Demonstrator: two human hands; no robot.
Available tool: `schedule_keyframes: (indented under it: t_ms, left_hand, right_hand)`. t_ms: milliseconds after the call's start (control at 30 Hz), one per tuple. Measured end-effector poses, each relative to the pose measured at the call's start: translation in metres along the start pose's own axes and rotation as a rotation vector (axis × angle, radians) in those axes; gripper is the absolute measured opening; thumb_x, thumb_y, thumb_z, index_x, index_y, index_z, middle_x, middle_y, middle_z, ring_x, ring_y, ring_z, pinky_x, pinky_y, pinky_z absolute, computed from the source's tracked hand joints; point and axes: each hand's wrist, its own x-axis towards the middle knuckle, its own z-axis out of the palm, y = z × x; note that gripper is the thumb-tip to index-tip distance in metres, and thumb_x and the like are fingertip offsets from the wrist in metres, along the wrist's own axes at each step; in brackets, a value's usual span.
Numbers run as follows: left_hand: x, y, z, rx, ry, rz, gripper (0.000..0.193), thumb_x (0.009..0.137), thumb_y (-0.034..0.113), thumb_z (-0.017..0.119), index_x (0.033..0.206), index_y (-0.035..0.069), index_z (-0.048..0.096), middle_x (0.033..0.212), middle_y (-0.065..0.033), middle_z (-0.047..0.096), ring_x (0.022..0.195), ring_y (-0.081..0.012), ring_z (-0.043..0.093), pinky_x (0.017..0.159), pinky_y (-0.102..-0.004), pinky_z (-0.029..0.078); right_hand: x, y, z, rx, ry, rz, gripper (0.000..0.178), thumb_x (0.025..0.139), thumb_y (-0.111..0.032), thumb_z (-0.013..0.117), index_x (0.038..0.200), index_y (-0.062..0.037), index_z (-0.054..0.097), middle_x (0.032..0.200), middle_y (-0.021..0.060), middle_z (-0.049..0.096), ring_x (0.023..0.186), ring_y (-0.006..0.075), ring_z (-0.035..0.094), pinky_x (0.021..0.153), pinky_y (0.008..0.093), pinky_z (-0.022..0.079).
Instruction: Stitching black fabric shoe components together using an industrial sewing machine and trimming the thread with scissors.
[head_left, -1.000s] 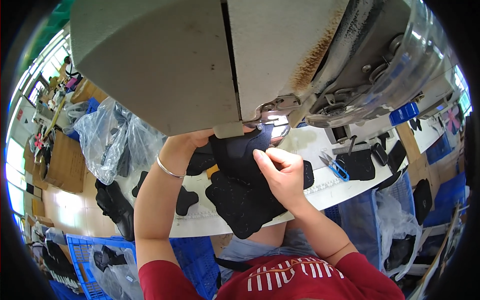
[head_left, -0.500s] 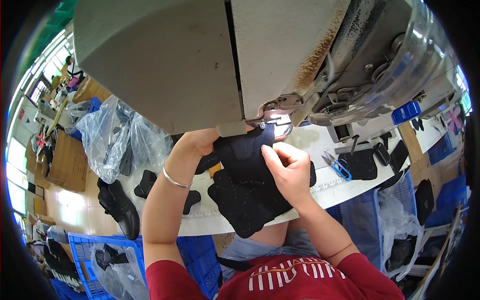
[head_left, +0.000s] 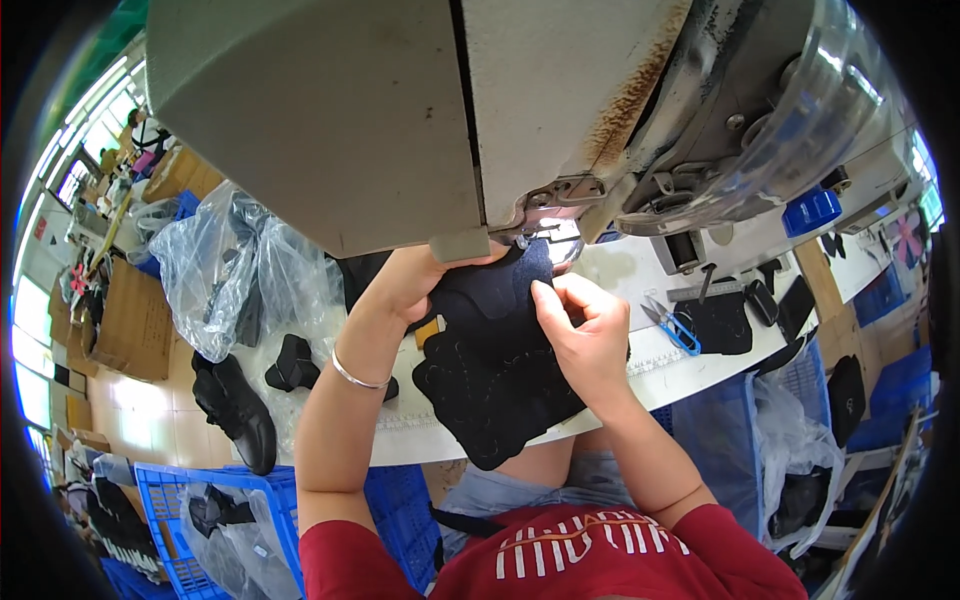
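A sewing machine fills the upper part of the view, its lit needle area at the centre. Below it lies a black fabric piece with a dark blue patch and loose light threads, draping toward the table's front edge. My right hand pinches its right edge between thumb and fingers, close to the needle area. My left hand, with a silver bangle on the wrist, touches the fabric's upper left side. The machine head hides most of its fingers.
Blue-handled scissors and a black fabric panel lie on the white table at right. Left are clear plastic bags, a black shoe and a blue crate. Another blue crate stands right of my legs.
My left forearm has shifted slightly right, and my right hand slightly right and down. The fabric has moved up a little under the machine.
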Motion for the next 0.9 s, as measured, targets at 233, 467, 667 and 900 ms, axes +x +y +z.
schedule_keyframes:
  t_ms: [233, 467, 667, 900]
  left_hand:
    - [-0.014, 0.007, 0.016, -0.013, 0.031, -0.062, 0.028, 0.072, 0.004, 0.077, 0.098, -0.001, 0.066, 0.091, -0.0078, 0.065, 0.081, -0.0149, 0.063, 0.074, -0.0267, 0.054]
    - [-0.018, 0.004, 0.023, 0.086, 0.003, -0.025, 0.028, 0.075, 0.002, 0.074, 0.101, -0.001, 0.063, 0.095, -0.0059, 0.062, 0.085, -0.0133, 0.059, 0.074, -0.0250, 0.051]
    - [-0.020, -0.003, 0.026, 0.067, 0.007, 0.066, 0.029, 0.076, 0.001, 0.072, 0.103, -0.001, 0.062, 0.095, -0.0042, 0.061, 0.084, -0.0113, 0.058, 0.074, -0.0237, 0.050]
    - [-0.024, -0.004, 0.037, 0.141, 0.009, 0.112, 0.027, 0.079, 0.004, 0.070, 0.104, 0.000, 0.062, 0.099, -0.0036, 0.061, 0.089, -0.0111, 0.057, 0.078, -0.0248, 0.049]
  right_hand:
    - [-0.008, -0.007, 0.003, 0.147, 0.178, 0.046, 0.009, 0.083, -0.010, 0.068, 0.083, -0.0025, 0.064, 0.060, 0.0037, 0.060, 0.051, 0.0055, 0.052, 0.050, 0.0224, 0.039]
    - [0.000, -0.001, -0.020, -0.051, 0.036, -0.111, 0.017, 0.082, -0.007, 0.067, 0.098, -0.0029, 0.070, 0.088, 0.0125, 0.071, 0.076, 0.0182, 0.069, 0.068, 0.0263, 0.051]
    - [0.013, -0.008, -0.032, -0.174, -0.054, -0.209, 0.017, 0.082, -0.012, 0.065, 0.097, -0.0060, 0.071, 0.087, 0.0142, 0.070, 0.074, 0.0243, 0.068, 0.066, 0.0291, 0.050]
    - [0.029, -0.014, -0.050, -0.349, -0.205, -0.124, 0.017, 0.082, -0.009, 0.065, 0.096, -0.0026, 0.071, 0.091, 0.0103, 0.071, 0.084, 0.0199, 0.067, 0.078, 0.0271, 0.049]
